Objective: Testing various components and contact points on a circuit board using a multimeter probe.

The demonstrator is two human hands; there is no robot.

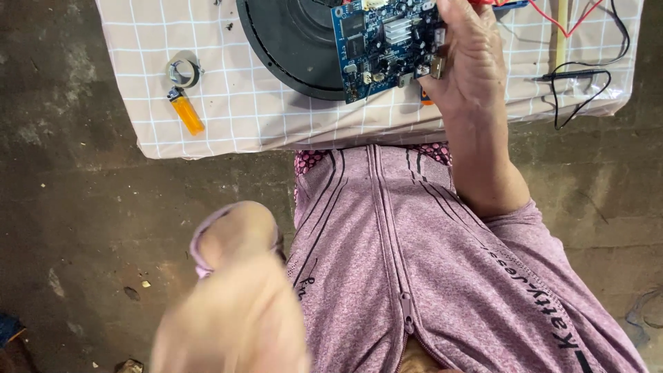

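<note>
Holding: we are gripping a blue circuit board [388, 43] in our right hand [469, 59], up at the twelve o'clock edge of the view
Right fingers: we are pinching the board's right edge, thumb on its face, the other fingers curled behind it
Board position: it is hanging tilted just above a round black speaker [290, 45], which is lying on the checked cloth [276, 117] at eleven o'clock
Left hand: our left hand [231, 311] is blurring close to the lens at seven o'clock, away from the cloth; we cannot tell how its fingers are sitting
Cloth, ten o'clock: an orange lighter [187, 112] is touching a small tape roll [183, 72]
Cloth, two o'clock: black leads [580, 76] and a red wire [552, 17] are trailing beside a pale stick [561, 34]
Below: our purple zipped jacket [428, 262] is filling six o'clock
</note>
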